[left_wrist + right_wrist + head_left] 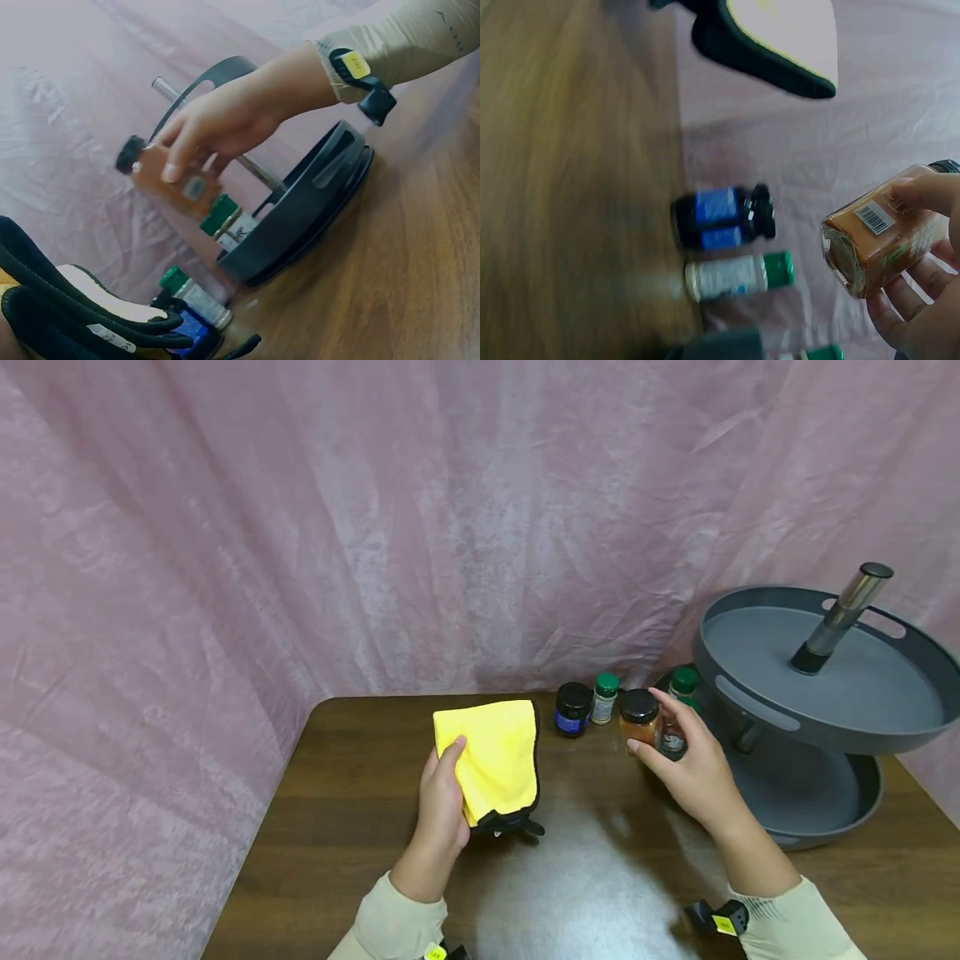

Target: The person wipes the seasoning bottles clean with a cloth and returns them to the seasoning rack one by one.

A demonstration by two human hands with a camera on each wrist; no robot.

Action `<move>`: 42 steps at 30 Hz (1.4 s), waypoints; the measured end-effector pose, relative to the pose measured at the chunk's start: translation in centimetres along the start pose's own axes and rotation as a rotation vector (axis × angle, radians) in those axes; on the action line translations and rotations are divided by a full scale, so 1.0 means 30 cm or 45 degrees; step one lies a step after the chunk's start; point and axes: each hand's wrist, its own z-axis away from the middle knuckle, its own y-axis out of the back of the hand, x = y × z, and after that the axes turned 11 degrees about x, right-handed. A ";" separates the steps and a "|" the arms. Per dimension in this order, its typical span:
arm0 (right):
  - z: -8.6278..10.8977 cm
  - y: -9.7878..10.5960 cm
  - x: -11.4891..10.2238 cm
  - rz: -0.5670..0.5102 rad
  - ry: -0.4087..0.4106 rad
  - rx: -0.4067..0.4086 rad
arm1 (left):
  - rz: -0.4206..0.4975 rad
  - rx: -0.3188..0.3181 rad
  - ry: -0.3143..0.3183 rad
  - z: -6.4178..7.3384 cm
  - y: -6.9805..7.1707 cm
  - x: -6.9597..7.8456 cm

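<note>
My left hand [444, 797] grips a folded yellow cloth [495, 760] with black edging, thumb across its yellow face. In the left wrist view the cloth's dark borders [90, 311] fill the lower left corner. My right hand [693, 764] holds a spice jar [640, 720] between thumb and fingers, above the table. This jar has a black lid and orange-brown contents; a barcode label [874, 217] shows on its side in the right wrist view. The hand is just left of a grey two-tier round tray [795, 785].
A dark jar with a blue label [572, 710] and a green-capped bottle [603, 699] stand at the table's back edge. Green-capped bottles [682, 683] sit in the lower tier, partly hidden by my right hand. The upper tier [757, 635] overhangs the right side. A pink curtain [480, 527] hangs behind.
</note>
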 end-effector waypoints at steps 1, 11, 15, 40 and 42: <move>0.002 0.009 0.011 0.023 -0.002 0.000 | 0.004 0.004 -0.002 -0.002 0.001 0.002; 0.029 0.097 0.106 0.162 0.027 0.070 | 0.054 0.051 -0.028 -0.034 0.013 0.005; 0.036 0.125 0.144 0.205 -0.055 0.079 | 0.065 0.064 -0.027 -0.042 0.018 0.004; 0.080 0.159 0.271 0.361 -0.322 -0.128 | 0.068 0.056 -0.054 -0.046 0.024 0.014; 0.079 0.161 0.275 0.364 -0.324 -0.140 | 0.062 0.054 -0.052 -0.046 0.025 0.014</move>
